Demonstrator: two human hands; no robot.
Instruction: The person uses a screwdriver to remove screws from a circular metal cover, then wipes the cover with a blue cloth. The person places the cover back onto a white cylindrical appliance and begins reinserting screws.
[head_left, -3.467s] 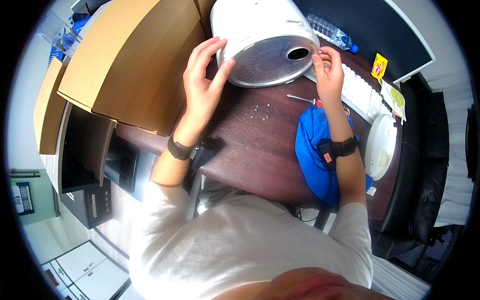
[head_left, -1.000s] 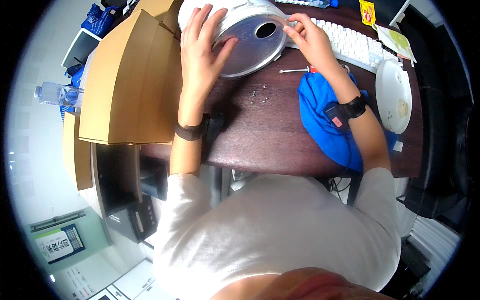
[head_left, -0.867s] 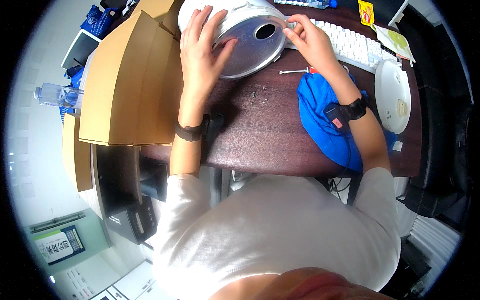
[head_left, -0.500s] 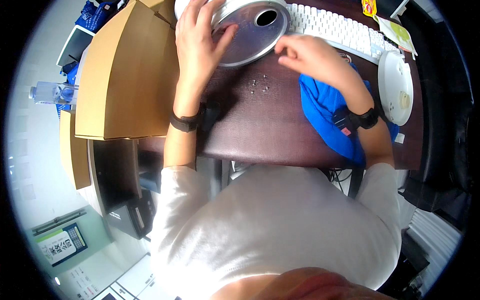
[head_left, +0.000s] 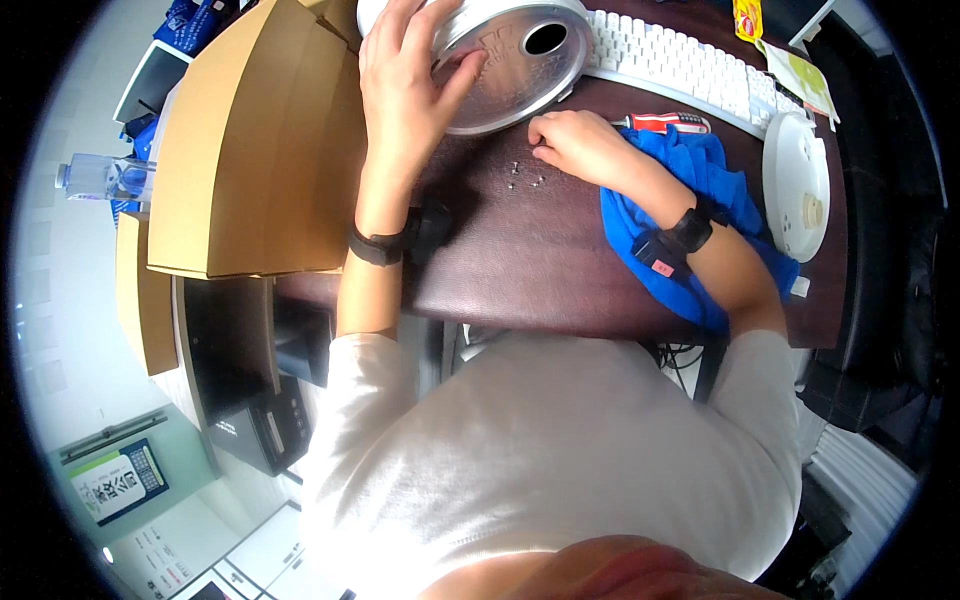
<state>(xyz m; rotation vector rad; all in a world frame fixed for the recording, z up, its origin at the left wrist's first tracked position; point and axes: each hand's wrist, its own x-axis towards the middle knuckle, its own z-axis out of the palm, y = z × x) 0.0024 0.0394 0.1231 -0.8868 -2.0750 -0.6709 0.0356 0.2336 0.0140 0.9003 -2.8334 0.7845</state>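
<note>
My left hand grips a round white device at the top of the view, with the thumb on its see-through round plate and the fingers over its left side. The plate has a dark oval hole near its right rim. Just right of the device and above the table, my right hand has its fingertips pinched together. Whatever is between them is too small or hidden. Below those fingertips, several small screws lie loose on the table.
A screwdriver with a red handle lies by a crumpled blue cloth under my right forearm. White keyboard beyond; round white cover at the right. A large cardboard box borders the left of the dark table.
My right hand has moved left and down, closer to the screws, and its fingers have drawn together. Fewer screws show now. The screwdriver handle has come into sight. My left hand keeps its hold.
</note>
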